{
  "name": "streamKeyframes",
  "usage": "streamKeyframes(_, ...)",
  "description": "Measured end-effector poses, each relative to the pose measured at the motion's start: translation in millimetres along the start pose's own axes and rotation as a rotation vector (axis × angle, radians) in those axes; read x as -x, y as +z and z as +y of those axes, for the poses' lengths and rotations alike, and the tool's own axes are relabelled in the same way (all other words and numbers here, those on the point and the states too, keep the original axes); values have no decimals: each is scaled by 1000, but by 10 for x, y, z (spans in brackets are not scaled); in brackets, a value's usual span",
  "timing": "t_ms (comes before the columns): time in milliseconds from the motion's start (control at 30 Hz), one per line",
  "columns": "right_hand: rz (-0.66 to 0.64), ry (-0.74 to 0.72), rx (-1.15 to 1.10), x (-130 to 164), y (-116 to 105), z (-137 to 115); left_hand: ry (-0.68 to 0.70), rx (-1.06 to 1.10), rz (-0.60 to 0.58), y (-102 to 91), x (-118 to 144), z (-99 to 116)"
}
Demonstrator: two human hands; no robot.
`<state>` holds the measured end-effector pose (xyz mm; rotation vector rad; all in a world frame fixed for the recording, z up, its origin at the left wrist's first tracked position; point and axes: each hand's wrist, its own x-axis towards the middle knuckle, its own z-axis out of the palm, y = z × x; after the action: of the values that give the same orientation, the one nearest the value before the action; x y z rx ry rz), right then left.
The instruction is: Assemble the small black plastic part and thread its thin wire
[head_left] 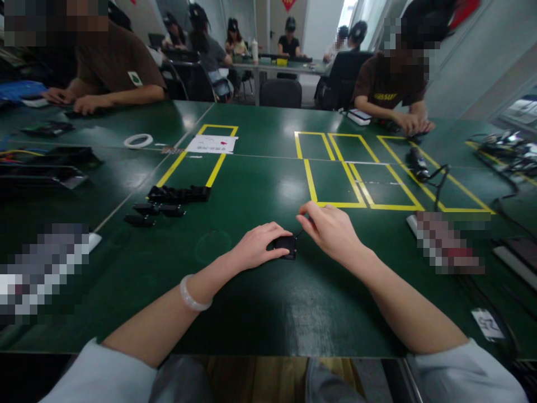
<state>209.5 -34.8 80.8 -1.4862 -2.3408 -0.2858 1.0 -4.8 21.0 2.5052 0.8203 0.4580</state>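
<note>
Fingers and thumb of my left hand (264, 243) are closed on a small flat black part (288, 247), which rests on the green table (251, 302). Just right of it, my right hand (329, 229) is raised slightly, thumb and forefinger pinched together. A thin dark line runs from those fingertips down to the black part; I cannot make out what it is. Left of my left hand lie several similar black parts (163, 210) in a loose group.
Yellow tape marks out rectangles (335, 204) on the table. A white tape roll (138, 141) and a printed sheet (212, 144) lie at the back left. A black cylindrical device with a cable (417, 163) lies at right. Co-workers sit across the table.
</note>
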Motion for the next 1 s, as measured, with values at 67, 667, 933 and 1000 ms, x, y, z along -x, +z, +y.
streamKeyframes(67,-4,2,14,0,8,2,3,2,5,-2,-1,1)
streamKeyframes(667,1,0,-13,2,2,-10,1,0,6,7,-3,-4)
streamKeyframes(933,-9,-9,-31,1,-31,-16,2,-5,10,21,2,-20)
streamKeyframes(1000,-22,-8,-12,-1,-20,-6,1,-4,3,17,1,-18)
